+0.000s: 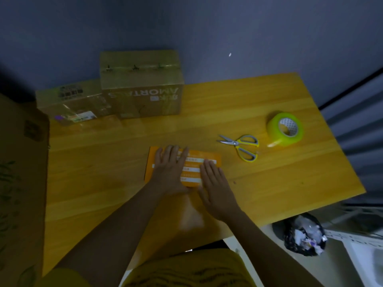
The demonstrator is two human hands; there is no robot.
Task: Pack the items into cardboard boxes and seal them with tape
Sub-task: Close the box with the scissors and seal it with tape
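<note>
Orange flat package (209, 158) lies on wooden table (103, 183), near front-centre. Left hand (170, 172) flat on its left part, fingers straight and spread, pressing down. Right hand (215, 187) flat on its right lower part, fingers straight, gripping nothing. Scissors (241, 147) with yellow-grey handles lie right of package, blades apart. Tape roll (285, 129) sits just beyond scissors, near right edge. Two taped cardboard boxes at back left: tall box (143, 88), low box (72, 104) beside it. Black rubbish bag (302, 235) on floor at right.
</note>
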